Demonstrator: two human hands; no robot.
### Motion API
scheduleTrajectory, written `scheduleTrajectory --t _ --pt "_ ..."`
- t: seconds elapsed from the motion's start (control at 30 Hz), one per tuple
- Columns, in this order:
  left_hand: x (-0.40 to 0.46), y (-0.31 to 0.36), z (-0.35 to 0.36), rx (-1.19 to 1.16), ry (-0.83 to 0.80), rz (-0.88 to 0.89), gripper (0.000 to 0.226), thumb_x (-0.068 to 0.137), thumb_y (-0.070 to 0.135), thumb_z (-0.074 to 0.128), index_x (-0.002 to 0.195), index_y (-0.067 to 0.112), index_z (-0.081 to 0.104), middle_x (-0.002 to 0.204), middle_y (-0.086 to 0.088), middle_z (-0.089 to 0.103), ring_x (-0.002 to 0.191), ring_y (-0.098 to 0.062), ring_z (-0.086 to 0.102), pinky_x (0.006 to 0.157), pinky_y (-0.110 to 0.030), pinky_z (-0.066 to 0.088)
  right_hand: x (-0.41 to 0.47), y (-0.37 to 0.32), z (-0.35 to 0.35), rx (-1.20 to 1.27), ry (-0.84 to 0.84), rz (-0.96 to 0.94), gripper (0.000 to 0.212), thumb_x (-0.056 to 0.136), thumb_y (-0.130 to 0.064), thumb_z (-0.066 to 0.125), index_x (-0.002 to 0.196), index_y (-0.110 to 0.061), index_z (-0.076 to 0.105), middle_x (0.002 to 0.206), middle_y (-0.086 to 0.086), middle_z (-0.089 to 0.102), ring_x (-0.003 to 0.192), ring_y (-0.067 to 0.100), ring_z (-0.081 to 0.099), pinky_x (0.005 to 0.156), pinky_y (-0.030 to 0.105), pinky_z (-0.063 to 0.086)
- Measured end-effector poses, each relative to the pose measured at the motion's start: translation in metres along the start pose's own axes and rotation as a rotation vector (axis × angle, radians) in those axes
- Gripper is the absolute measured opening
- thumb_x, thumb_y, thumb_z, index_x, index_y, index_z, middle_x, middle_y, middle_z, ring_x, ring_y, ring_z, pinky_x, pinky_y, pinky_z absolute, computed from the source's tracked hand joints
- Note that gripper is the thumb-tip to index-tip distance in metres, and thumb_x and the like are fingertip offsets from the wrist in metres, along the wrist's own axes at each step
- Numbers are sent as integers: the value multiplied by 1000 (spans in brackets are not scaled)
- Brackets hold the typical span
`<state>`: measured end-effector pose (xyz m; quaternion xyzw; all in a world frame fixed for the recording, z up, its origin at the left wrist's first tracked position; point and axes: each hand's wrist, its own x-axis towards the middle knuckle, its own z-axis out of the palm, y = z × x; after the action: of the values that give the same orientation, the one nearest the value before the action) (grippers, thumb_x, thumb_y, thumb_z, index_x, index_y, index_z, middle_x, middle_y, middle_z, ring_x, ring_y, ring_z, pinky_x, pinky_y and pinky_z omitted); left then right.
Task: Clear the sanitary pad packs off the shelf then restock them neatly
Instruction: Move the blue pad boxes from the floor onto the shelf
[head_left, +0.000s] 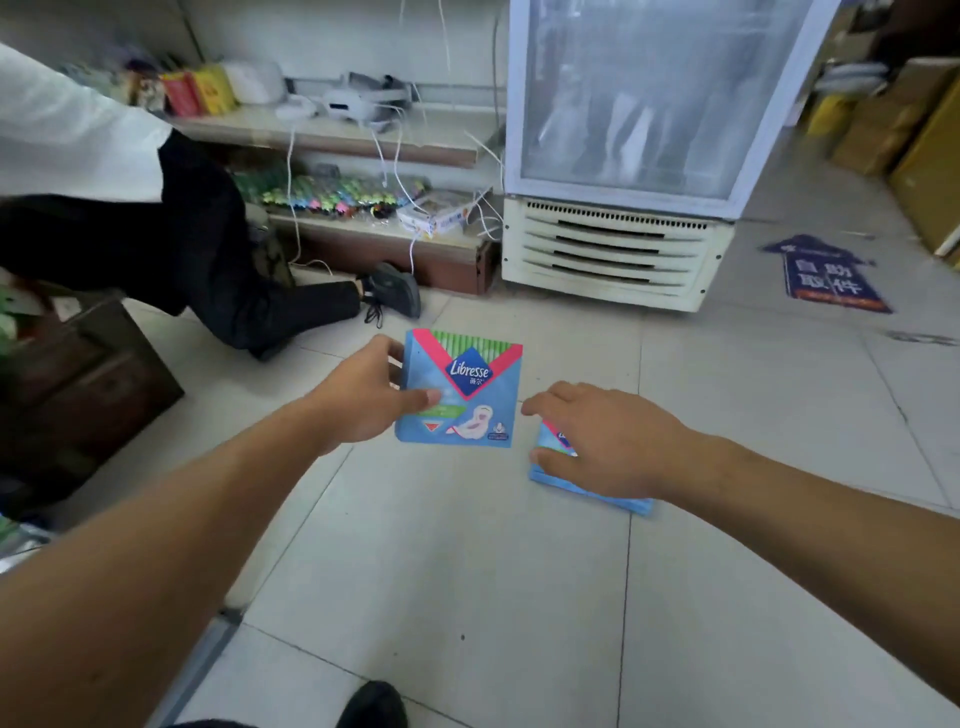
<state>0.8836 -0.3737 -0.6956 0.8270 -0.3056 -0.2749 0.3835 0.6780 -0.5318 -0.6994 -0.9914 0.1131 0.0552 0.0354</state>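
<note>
- Head view looks down at a tiled floor (467, 561), where the left hand (358, 395) pinches a blue sanitary pad pack (467, 384) by its left edge, thumb on the printed face and fingers behind, holding it upright above the tiles.
- Just to its right, the right hand (597, 441) lies on a second pack (592, 491) that rests flat on the floor; its fingers curl at the pack's near-left edge, but whether they have closed on it I cannot tell.
- Judging from packs down on the floor, the step in hand looks like gathering cleared packs for restocking.
- The next move calls for the right hand to get fingertips under the flat pack's edge, since it lies flush on smooth tile, then bring both packs together with faces aligned.
- Open tiles spread toward the camera and to the right, giving free room to lift.
- Behind the packs stands a glass-door cooler (623, 156), and left of it a low shelf unit (374, 228) with trailing white cables (395, 166).
- Another person's dark-trousered leg and shoe (395, 291) lie near the far-left side of the held pack, narrowing room there.
- A brown cabinet (88, 384) crowds the left.
</note>
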Motion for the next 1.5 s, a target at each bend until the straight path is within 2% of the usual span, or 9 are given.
scheduleTrajectory --t 0.27,0.37,0.47,0.67,0.9,1.13,1.23,1.4,1.5 --pt "-161 16 -121 -6 270 135 43 80 24 78 105 17 44 107 -2 67 90 -13 66 67 -25 52 -25 -150 -87 -52 5 -155 37 94 -50 44 124 -28 50 119 -4 59 110 20 54 87 35 48" --pt "-218 4 -154 15 373 107 50 77 28 81 111 13 46 108 -3 67 94 -17 67 81 -38 56 -34 -197 -103 -39 33 -225 36 94 -47 45 123 -27 52 116 -5 61 110 20 54 87 35 48" --pt "-266 -12 -181 46 469 57 55 78 33 80 116 13 46 110 0 65 98 -17 65 88 -40 54 -38 -233 -109 -16 50 -280 35 94 -46 46 123 -28 53 116 -6 62 108 19 55 88 36 48" --pt "-350 -38 -221 31 677 -35 49 81 33 76 115 19 44 102 2 65 88 -15 65 71 -31 52 -37 -300 -122 8 60 -416 34 93 -44 47 122 -28 54 111 -8 65 108 19 57 88 35 49" --pt "-425 -90 -259 -52 939 -171 51 78 24 80 115 16 45 109 -6 67 95 -21 68 87 -46 56 -28 -373 -141 16 54 -585 30 92 -44 47 118 -30 53 110 -7 65 101 19 59 81 35 51" --pt "-435 -134 -290 2 1182 -338 50 84 24 74 120 9 43 111 -6 63 97 -24 62 78 -34 49 7 -422 -123 -8 1 -657 27 91 -45 47 113 -32 54 111 -8 64 99 20 59 82 33 48" --pt "-417 -151 -299 5 1213 -360 50 85 25 73 120 10 42 115 -7 63 101 -26 62 78 -32 47 25 -439 -108 28 -54 -675 26 92 -43 49 114 -29 56 111 -5 64 97 20 59 75 32 46" --pt "-382 -165 -323 35 1193 -349 48 85 23 72 119 12 40 119 -8 63 102 -27 63 88 -42 52 55 -457 -93 31 -126 -684 26 92 -44 46 110 -28 57 103 -6 67 94 21 61 80 37 52" --pt "-364 -169 -335 55 1175 -338 48 86 22 71 120 11 39 117 -7 63 101 -27 62 85 -39 52 71 -464 -87 27 -160 -694 27 90 -45 45 108 -29 57 100 -6 68 91 21 62 80 39 53"
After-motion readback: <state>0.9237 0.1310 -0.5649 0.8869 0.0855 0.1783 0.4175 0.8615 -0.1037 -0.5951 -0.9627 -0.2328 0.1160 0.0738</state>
